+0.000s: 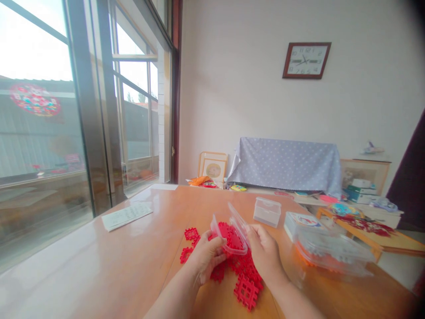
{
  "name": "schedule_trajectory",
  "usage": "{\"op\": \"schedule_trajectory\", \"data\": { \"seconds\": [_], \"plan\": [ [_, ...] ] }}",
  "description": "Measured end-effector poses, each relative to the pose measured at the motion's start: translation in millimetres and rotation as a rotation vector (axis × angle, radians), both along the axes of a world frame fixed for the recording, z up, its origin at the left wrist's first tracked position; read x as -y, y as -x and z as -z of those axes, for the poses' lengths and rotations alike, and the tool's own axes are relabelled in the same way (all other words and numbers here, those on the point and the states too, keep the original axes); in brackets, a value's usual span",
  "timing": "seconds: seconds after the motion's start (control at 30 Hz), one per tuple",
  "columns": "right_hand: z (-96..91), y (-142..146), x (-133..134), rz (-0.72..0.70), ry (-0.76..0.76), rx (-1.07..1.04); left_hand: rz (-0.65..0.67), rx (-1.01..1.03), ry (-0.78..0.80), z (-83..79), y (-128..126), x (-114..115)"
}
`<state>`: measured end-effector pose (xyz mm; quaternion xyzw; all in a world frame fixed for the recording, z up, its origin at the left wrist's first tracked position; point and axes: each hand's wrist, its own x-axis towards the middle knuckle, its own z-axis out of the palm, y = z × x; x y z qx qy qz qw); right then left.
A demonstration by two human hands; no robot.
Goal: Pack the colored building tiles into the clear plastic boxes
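My left hand (210,252) is closed around the near left side of a clear plastic box (244,249), which is tilted. Red interlocking plastic pieces (229,235) lie inside it. With closed fingers, my right hand (264,248) grips the box's clear lid (236,215), raised at a slant along the right side. Whether lid and box are joined I cannot tell. Beneath the box and my hands, loose red square pieces with notched edges (246,291) are heaped on the table. A few more red pieces (191,234) lie left of my left hand.
Beyond my right hand stands a small clear box (267,212). A white box (303,223) and a clear container with orange contents (328,254) sit at the right. A printed sheet (127,215) lies on the wooden table (133,252) at the left, near the window.
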<state>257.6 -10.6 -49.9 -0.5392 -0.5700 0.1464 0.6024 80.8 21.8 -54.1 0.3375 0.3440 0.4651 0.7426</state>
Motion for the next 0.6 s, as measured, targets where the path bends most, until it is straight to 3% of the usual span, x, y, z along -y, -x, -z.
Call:
{"op": "schedule_trajectory", "data": {
  "seconds": [0.13,0.37,0.6],
  "plan": [
    [3.4,-21.5,-10.4,0.087,-0.019,-0.134,-0.063,0.025,-0.02,-0.5,5.1,-3.8],
    [8.8,-45.6,-24.2,0.103,-0.019,-0.647,-0.122,-0.081,-0.231,-11.7,13.2,0.1],
    [14.1,-51.7,-30.9,0.134,0.0,-0.723,-0.165,-0.322,-0.496,-7.7,6.7,1.2]
  ]
}}
